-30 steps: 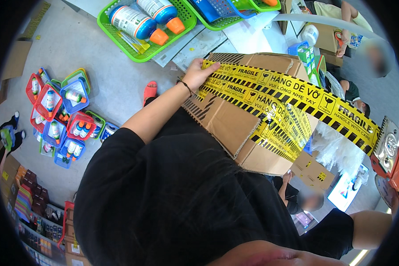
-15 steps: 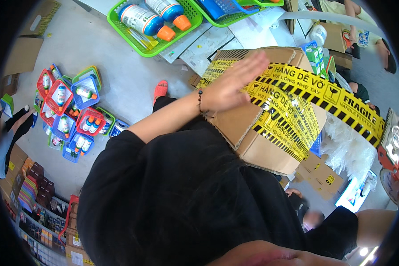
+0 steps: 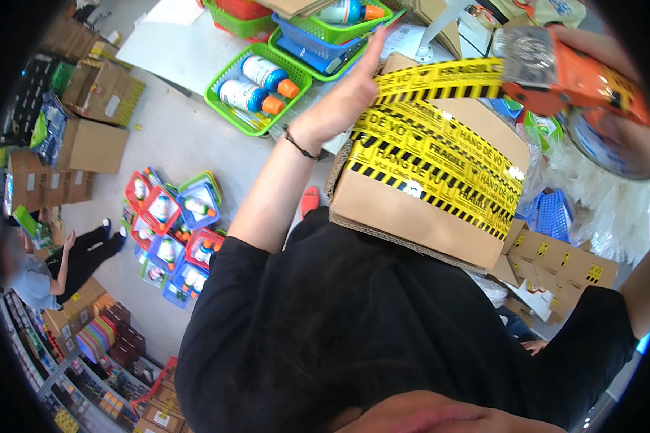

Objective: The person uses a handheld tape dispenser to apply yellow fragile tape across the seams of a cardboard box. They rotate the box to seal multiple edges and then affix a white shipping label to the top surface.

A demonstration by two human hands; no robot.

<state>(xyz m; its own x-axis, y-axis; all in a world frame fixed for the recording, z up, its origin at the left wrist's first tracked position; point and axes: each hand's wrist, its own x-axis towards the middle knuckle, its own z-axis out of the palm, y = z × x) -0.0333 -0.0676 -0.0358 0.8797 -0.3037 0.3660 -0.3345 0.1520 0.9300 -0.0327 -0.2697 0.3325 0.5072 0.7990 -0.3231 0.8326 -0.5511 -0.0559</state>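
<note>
A cardboard box (image 3: 419, 220) stands in front of me, its upper face mostly wrapped in overlapping yellow-and-black warning tape (image 3: 440, 169). My left hand (image 3: 343, 101) lies flat with its fingers stretched out, against the box's left far edge where the tape strip passes. In my right hand (image 3: 617, 119), at the far right, is an orange tape dispenser (image 3: 581, 79) with a clear, shiny head. One taut strip runs from the dispenser's head over the far part of the box toward my left hand. The fingers of my right hand are wrapped round the dispenser and partly hidden by it.
Beyond the box, a green basket (image 3: 213, 97) of blue bottles with orange caps stands on a white table (image 3: 170, 54). Stacked baskets (image 3: 170, 209) with bottles rest on the floor at left. A person (image 3: 40, 270) stands farther left. Flattened cardboard (image 3: 567, 263) lies at right.
My right hand has brought the dispenser up and over to the far side of the box. The box appears turned, and my left hand has moved from its top to its left edge.
</note>
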